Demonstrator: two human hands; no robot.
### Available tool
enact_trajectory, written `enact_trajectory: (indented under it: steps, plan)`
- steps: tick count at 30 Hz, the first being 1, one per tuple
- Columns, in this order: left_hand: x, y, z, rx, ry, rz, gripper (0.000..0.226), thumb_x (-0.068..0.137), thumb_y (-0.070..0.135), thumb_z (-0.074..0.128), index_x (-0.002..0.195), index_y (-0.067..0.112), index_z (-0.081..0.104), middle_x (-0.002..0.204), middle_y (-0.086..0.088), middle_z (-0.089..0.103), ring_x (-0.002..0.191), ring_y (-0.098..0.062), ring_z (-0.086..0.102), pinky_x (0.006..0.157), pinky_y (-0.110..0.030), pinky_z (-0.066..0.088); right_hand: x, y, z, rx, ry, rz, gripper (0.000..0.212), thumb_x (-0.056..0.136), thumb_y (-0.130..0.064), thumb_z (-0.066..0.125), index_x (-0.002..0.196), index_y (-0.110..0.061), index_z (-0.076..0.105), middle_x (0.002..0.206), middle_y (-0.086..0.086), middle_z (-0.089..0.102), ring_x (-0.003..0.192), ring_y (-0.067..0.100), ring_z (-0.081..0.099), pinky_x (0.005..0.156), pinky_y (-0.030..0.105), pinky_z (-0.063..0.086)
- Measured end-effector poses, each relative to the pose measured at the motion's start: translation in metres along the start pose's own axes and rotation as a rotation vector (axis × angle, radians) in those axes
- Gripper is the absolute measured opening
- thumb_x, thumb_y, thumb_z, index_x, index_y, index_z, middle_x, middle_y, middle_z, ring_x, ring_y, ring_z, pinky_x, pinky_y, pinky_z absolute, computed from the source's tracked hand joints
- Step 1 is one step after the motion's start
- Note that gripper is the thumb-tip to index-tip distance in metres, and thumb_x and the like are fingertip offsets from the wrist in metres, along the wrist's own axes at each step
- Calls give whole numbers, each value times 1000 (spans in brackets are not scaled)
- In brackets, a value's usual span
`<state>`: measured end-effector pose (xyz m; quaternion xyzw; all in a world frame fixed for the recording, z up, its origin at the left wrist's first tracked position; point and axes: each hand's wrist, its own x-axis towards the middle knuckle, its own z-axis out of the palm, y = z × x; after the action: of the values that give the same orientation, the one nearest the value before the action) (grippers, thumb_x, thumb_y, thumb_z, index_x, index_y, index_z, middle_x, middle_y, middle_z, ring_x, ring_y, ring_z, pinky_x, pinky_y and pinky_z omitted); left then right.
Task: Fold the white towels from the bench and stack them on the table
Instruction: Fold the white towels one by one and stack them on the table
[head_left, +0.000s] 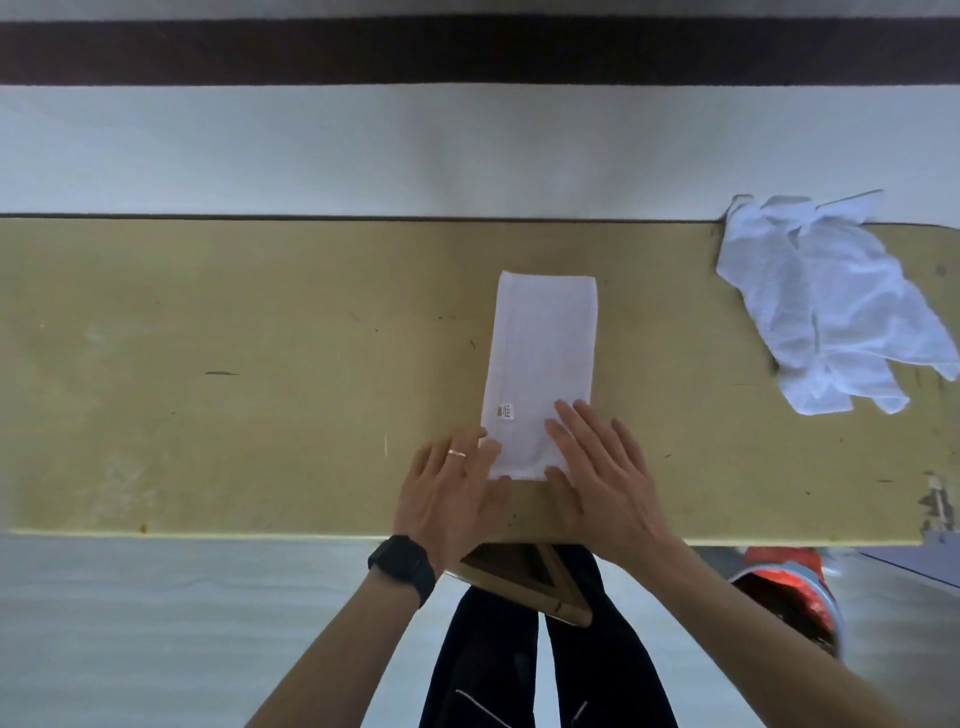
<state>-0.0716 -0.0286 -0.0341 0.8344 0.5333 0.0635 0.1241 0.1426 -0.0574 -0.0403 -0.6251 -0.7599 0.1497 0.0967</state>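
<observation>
Looking straight down at a long tan work surface (234, 364) that fills most of the view side to side, scuffed and marked in spots, with a pale wall behind it and a dark band (467, 52) running across the top. A crumpled white towel (821, 306) is bunched up at the far right, partly hanging past the back edge, well apart from everything else. The person's dark trousers (483, 665) show below the near edge, along with a wooden triangular brace (524, 577) under the surface and something red-orange (789, 587) off to the right on the floor, can't really tell what that is. Dead centre sits the folded white towel (540, 353), folded into a long narrow strip running away from the person, lying flat, its near end close to the front edge. Both hands are on that near end. The right hand (602, 483) lies flat with fingers straight and spread over the towel's near right corner, not gripping anything. The left hand (452, 493) is also flat and open, fingertips just touching the near left corner, palm on the bare surface. A black watch (402, 566) is on the left wrist. A small label (505, 411) with red print sits near the towel's left edge, just beyond the left fingertips. A thin ring (456, 453) is on one left finger.
</observation>
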Motion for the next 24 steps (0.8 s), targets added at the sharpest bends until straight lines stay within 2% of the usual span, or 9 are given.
enact_trajectory:
  steps: [3,6,7,9,12,14,16,21,24]
  plan:
    - [-14,-14,17,-17,-77,250,50,87,45,65,131,21,60,148,-2,49,136,-23,46,110,-47,38,-46,12,5,-52,-108,-75,61,102,-40,44,153,-8,35,163,4,25,151,19,23,115,56,31]
    - [-28,-19,25,-2,-110,286,60,89,54,61,140,23,54,156,0,40,143,-22,39,116,-50,31,-62,14,9,-109,-134,-87,71,98,-49,53,152,-7,35,162,5,29,150,19,26,116,56,30]
    - [-32,-17,27,3,-98,299,60,89,56,61,139,23,56,154,-2,43,141,-23,41,115,-50,32,-64,14,12,-116,-112,-97,71,95,-48,58,150,-6,40,160,6,33,149,20,29,116,55,31]
    - [-39,-14,31,40,-29,352,49,89,52,63,128,23,63,142,-3,55,131,-24,50,109,-47,40,-69,11,20,-118,-2,-120,56,91,-32,69,139,-5,56,153,7,45,143,22,40,111,52,39]
    - [-46,-9,33,21,79,393,24,86,24,70,110,25,66,124,2,59,113,-24,58,97,-41,48,-73,11,28,-103,175,-129,26,86,-11,73,112,-10,74,133,5,64,127,23,58,102,45,47]
    - [-50,-5,30,-8,77,390,30,82,7,66,106,24,66,119,3,55,107,-23,57,91,-40,49,-74,9,27,-85,222,-146,17,85,-7,71,100,-13,75,122,4,69,118,23,63,98,40,46]
    - [-53,-1,25,-29,70,389,34,78,0,64,102,23,67,115,3,59,103,-22,58,90,-38,49,-76,8,23,-70,221,-156,17,86,-4,66,96,-14,75,119,3,70,113,24,64,95,38,44]
    - [-50,-3,6,-74,36,364,21,79,9,74,96,23,75,102,9,73,95,-22,67,90,-36,48,-76,11,2,26,68,-140,18,81,-8,73,97,-17,73,122,0,68,113,23,64,92,34,43]
    - [-32,4,-28,-267,-104,197,12,85,27,67,93,24,76,91,12,73,97,-17,67,84,-36,52,-63,9,-22,210,-27,-19,14,87,-24,65,95,-18,73,120,-3,68,109,22,62,87,33,43]
